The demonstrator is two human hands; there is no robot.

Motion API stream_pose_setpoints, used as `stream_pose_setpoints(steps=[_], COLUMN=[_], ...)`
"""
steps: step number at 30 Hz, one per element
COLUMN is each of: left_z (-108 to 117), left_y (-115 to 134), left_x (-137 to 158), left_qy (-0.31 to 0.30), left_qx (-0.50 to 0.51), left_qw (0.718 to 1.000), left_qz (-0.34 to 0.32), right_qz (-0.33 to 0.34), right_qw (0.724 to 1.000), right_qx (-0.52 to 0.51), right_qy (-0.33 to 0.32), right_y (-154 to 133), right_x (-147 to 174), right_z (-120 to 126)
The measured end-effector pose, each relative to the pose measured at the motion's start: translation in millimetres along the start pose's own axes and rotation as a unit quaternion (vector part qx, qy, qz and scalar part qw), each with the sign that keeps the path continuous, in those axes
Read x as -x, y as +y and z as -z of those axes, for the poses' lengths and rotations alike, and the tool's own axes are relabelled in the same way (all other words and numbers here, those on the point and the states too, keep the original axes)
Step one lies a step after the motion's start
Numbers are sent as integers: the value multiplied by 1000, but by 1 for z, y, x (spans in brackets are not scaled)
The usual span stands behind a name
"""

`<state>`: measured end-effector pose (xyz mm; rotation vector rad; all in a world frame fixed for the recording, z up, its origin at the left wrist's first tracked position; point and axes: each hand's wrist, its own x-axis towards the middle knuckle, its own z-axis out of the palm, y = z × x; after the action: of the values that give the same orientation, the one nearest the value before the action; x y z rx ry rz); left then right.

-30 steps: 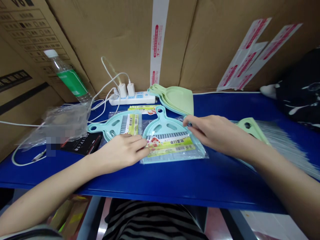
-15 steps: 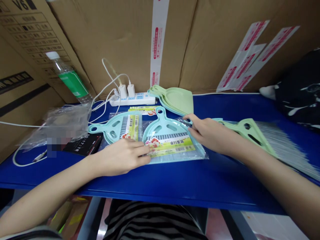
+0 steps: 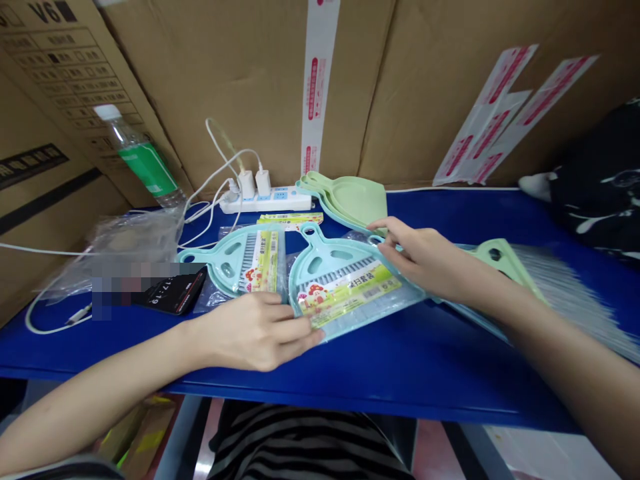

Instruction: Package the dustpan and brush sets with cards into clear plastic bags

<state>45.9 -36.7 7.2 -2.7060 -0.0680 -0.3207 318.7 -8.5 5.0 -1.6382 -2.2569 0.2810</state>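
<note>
A light blue dustpan (image 3: 327, 251) lies tilted in front of me, a brush and a yellow-green label card (image 3: 345, 291) with it under clear plastic. My left hand (image 3: 265, 330) pinches its lower left corner. My right hand (image 3: 420, 257) is at its upper right side, thumb and forefinger apart beside a blue handle loop (image 3: 376, 240); whether the fingertips touch it is unclear. A second bagged blue dustpan (image 3: 227, 260) lies to the left, turned sideways. Under my right forearm, partly hidden, are a green dustpan (image 3: 515, 263) and blue plastic edges.
Stacked green dustpans (image 3: 357, 198) sit at the back near a white power strip (image 3: 280, 200) with cables. On the left are a bottle (image 3: 147, 167), crumpled clear plastic (image 3: 135, 243) and a phone (image 3: 175, 293). Clear bags (image 3: 575, 300) lie at right. Cardboard (image 3: 240, 67) stands behind.
The middle dustpan has turned counter-clockwise, its left corner coming nearer me and its right corner moving away. My left hand has moved right and toward me with it; my right hand has shifted slightly.
</note>
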Motion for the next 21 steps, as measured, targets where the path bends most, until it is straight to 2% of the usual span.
stream_pose_setpoints(steps=[8,13,15,18,21], left_z=[2,2,2,2,1], left_y=[6,5,4,2,2], left_x=[0,-1,-1,-1,-1], left_qy=[-2,7,16,29,29], left_qx=[-3,-27,-42,-63,-84], left_qw=[1000,1000,999,997,995], left_qz=[2,15,24,39,55], right_qz=[9,-45,-82,-136,-151], right_qw=[992,960,929,854,791], right_qx=[-122,-275,-359,-500,-591], right_qy=[-8,-23,-31,-38,-39], right_y=[5,11,10,2,-10], right_x=[-3,-6,-8,-11,-12], right_z=[5,1,-2,-8,-13])
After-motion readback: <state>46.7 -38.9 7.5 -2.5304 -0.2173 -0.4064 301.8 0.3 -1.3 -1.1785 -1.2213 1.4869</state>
